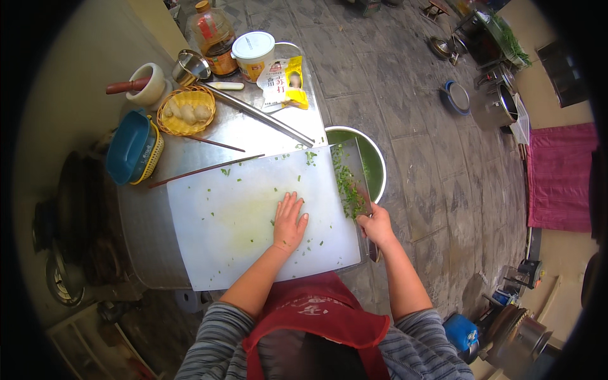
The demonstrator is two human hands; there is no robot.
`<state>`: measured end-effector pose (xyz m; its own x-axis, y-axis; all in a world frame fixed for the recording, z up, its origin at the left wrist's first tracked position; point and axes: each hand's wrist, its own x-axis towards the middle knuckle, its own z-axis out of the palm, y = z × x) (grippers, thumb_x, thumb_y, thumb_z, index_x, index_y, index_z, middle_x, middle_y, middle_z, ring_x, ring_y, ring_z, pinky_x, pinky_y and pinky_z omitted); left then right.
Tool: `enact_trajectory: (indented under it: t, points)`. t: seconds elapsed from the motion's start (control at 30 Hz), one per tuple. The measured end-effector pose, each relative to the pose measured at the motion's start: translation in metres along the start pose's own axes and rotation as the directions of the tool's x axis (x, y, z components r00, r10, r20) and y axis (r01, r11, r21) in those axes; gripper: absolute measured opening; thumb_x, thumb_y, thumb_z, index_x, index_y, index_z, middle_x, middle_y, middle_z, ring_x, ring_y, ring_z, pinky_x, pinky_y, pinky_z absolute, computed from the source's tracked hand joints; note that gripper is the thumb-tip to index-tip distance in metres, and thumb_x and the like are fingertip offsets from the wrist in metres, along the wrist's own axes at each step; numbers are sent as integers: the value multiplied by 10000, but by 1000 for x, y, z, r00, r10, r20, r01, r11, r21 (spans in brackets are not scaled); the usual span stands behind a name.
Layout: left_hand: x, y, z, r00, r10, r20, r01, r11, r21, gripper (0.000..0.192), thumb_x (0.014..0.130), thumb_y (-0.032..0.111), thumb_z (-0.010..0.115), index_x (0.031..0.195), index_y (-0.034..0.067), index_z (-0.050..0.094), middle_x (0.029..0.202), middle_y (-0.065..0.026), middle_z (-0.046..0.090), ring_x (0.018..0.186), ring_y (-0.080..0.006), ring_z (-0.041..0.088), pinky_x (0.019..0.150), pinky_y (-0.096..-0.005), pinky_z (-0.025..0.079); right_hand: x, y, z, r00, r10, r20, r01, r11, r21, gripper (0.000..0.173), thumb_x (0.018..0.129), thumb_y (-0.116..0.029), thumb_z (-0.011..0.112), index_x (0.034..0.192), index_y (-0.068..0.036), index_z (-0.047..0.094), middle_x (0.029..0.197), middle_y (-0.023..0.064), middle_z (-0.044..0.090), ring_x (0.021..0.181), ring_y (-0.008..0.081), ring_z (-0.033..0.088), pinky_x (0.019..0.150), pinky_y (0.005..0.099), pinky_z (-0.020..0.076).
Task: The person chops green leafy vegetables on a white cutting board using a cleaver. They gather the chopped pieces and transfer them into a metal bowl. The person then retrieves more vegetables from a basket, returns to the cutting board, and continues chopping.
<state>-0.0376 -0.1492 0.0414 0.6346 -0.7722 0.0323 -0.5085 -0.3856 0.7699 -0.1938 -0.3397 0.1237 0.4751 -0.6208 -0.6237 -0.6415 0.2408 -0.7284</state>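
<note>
My left hand (pixel 289 223) lies flat on a white plastic cutting board (pixel 228 256), fingers slightly spread, with nothing in it. A cleaver (pixel 355 154) is gripped in my right hand (pixel 377 224) at the board's right edge. Chopped green leaves (pixel 349 194) lie along its blade, which extends over a white-rimmed tub (pixel 383 166) of green contents standing beyond the table edge. Whether those contents are liquid or greens, I cannot tell. Small green bits are scattered across the board. The cleaver's handle is mostly hidden by my fingers.
Behind the board, on the metal table (pixel 152 256), are chopsticks (pixel 209 170), a long-handled ladle (pixel 259 114), a wicker basket (pixel 164 121) of ginger, a blue plastic basket (pixel 128 147), a stone mortar (pixel 149 88), a sauce bottle (pixel 213 42), a lidded tub (pixel 254 52) and a packet (pixel 280 85).
</note>
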Motion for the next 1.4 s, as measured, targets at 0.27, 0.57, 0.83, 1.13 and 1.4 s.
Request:
enact_trajectory:
  t: [0.27,0.57,0.83,1.13,1.4]
  points:
    - [-6,-27,-46,972,-12,-236,34,996,86,324,868,162,573,1163,33,610,1279,-121,570,1215,-300,494,1083,-466,311,10,-35,79,963,32,266,8,989,-148,346,787,-78,556,1118,11,602,693,102,599,460,166,554,469,324,486]
    - [31,-121,-112,837,-255,-484,397,891,218,473,927,234,498,1344,19,444,1435,-176,407,1359,-353,319,1127,-466,211,20,-14,14,998,51,-44,-52,999,-11,206,772,15,539,966,15,612,582,70,550,406,151,508,377,312,419]
    - [66,-97,-69,873,-293,-390,423,852,308,540,940,319,488,1376,9,412,1509,-194,286,1426,-345,192,1166,-460,130,2,3,1,979,60,-195,-32,989,141,70,782,33,526,831,-14,544,549,42,511,363,136,457,332,285,371]
    - [37,-4,-24,992,123,39,-118,987,-108,410,911,220,557,1266,17,530,1379,-171,483,1339,-358,376,1117,-481,265,-11,-9,36,998,27,-58,-19,991,134,89,811,27,543,890,1,576,581,38,525,416,118,480,381,276,397]
    - [-28,-94,-131,767,-296,-569,286,952,-110,341,917,119,531,1221,-34,546,1268,-188,548,1182,-343,498,1026,-418,381,-45,-7,117,901,-16,434,144,954,-263,265,812,-118,601,1063,-33,607,761,182,638,613,286,615,592,375,498]
